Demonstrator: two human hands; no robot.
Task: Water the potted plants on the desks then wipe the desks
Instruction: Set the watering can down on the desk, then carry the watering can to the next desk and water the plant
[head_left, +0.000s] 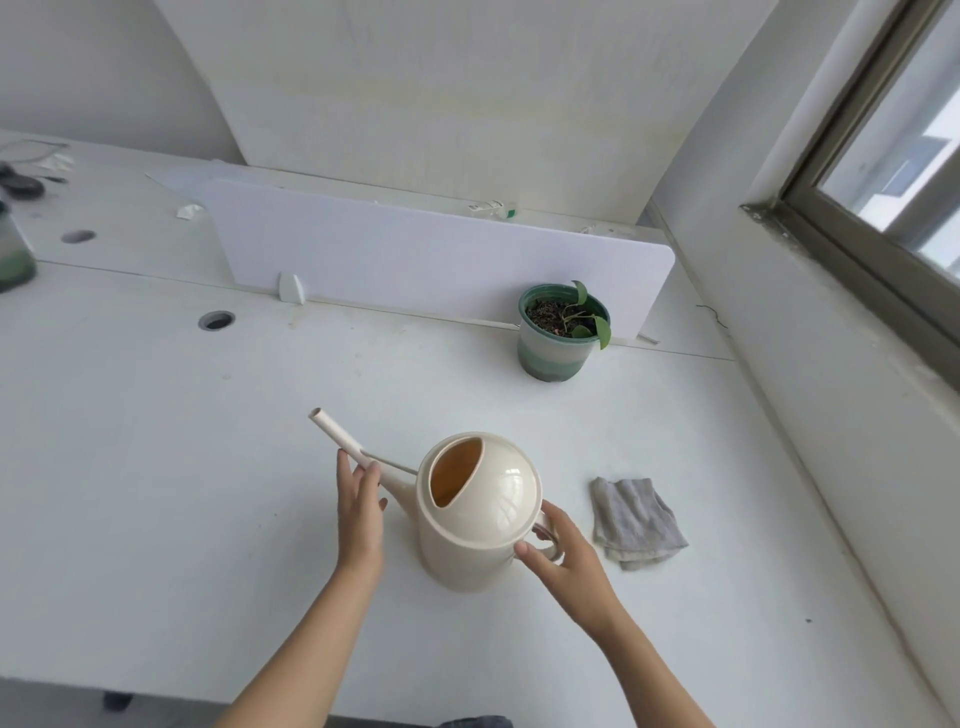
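White desk (156, 467) under a window: the cream watering can (478, 540) stands near the middle. The left hand (358, 514) lays straight fingers against its spout; the right hand (566, 561) curls round its handle. A grey cloth (636, 519) lies just right of it, and the potted plant (563, 332) stands far right.

Office scene: white counters (156, 467) are running edge to edge, a low white divider (415, 260) is standing between facing stations, round cable holes (216, 320) are opening through the tops, and a window (883, 156) is lighting the right wall. What may be cords (31, 156) are lying far left.
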